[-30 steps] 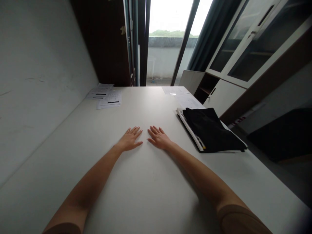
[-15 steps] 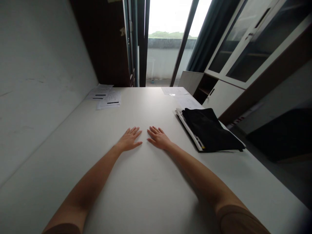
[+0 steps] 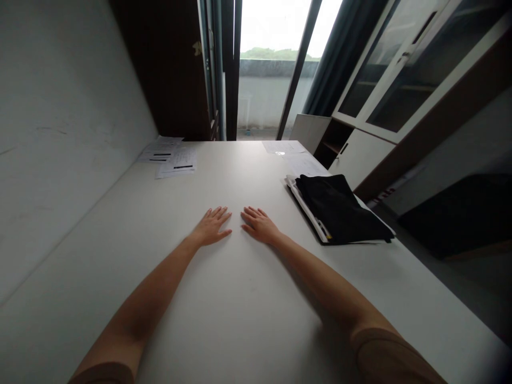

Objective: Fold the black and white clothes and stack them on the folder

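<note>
My left hand (image 3: pixel 212 226) lies palm down on the white table (image 3: pixel 240 298), its fingers spread and nothing held. Just across a small gap, my right hand (image 3: pixel 259 225) also rests flat on the tabletop, fingers apart and holding nothing. To the right of my right hand, not touching it, lies a stack of folded cloth, black fabric (image 3: pixel 340 208) on top. White folded layers (image 3: pixel 306 200) show along the left edge of that stack.
Papers with writing (image 3: pixel 176 162) lie at the far left by the wall (image 3: pixel 60 133). More sheets (image 3: pixel 300 162) are at the far right corner. Beyond the table stand a dark wardrobe (image 3: pixel 164 69), a glass door (image 3: pixel 268 90) and a white cabinet (image 3: pixel 364 154).
The view has shifted slightly, so the table items and cabinets appear a little further left and up. Both hands stay flat in place on the table.
</note>
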Demonstrator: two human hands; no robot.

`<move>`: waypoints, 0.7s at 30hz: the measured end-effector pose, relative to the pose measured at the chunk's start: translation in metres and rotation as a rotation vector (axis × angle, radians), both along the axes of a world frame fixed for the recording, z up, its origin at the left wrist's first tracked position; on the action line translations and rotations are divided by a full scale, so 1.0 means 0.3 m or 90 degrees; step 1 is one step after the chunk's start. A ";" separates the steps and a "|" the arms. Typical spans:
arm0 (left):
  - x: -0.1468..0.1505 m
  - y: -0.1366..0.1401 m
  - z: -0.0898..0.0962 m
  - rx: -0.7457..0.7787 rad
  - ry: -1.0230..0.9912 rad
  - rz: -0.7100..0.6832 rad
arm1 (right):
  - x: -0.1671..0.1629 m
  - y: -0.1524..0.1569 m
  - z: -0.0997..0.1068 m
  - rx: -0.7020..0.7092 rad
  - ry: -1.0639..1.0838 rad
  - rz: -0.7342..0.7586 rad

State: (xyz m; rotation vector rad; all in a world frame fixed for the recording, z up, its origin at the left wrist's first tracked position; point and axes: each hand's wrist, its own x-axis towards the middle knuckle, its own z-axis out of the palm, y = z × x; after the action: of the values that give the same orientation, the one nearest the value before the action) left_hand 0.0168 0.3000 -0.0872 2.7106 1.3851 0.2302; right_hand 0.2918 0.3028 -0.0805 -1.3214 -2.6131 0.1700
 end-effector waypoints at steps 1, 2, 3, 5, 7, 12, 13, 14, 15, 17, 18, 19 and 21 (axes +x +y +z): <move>-0.002 -0.001 0.000 0.001 -0.001 -0.001 | 0.001 -0.001 0.001 -0.002 0.002 0.000; -0.004 -0.001 0.000 0.000 -0.001 -0.002 | 0.001 -0.003 0.002 -0.005 0.004 0.000; -0.006 -0.002 0.000 0.000 -0.001 -0.004 | 0.002 -0.005 0.003 -0.007 0.007 -0.001; -0.010 -0.005 0.001 -0.001 -0.001 -0.006 | 0.006 -0.012 0.004 -0.011 0.014 -0.001; -0.012 -0.006 0.003 0.000 0.000 -0.007 | 0.013 -0.022 0.006 -0.013 0.022 0.001; -0.006 -0.017 0.019 -0.001 -0.001 0.005 | 0.039 -0.059 0.022 -0.022 0.023 -0.002; -0.004 -0.027 0.022 0.000 -0.002 0.012 | 0.044 -0.073 0.027 -0.019 0.025 -0.007; -0.002 -0.041 0.025 0.002 -0.004 0.022 | 0.048 -0.091 0.033 -0.014 0.029 -0.012; -0.001 -0.058 0.026 0.006 -0.008 0.034 | 0.051 -0.114 0.040 -0.007 0.036 -0.015; 0.001 -0.103 0.026 0.020 -0.020 0.058 | 0.054 -0.180 0.054 0.004 0.057 -0.012; 0.003 -0.127 0.025 0.029 -0.028 0.066 | 0.055 -0.224 0.062 0.004 0.069 -0.005; 0.006 -0.152 0.025 0.039 -0.038 0.067 | 0.055 -0.276 0.070 -0.002 0.083 0.008; 0.019 -0.201 0.031 0.055 -0.058 0.058 | 0.060 -0.408 0.083 -0.024 0.122 0.040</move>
State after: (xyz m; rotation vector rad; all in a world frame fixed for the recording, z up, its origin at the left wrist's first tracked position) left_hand 0.0225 0.2398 -0.0777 2.6692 1.5078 0.4244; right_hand 0.3099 0.1804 -0.0557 -1.1717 -2.5020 0.3400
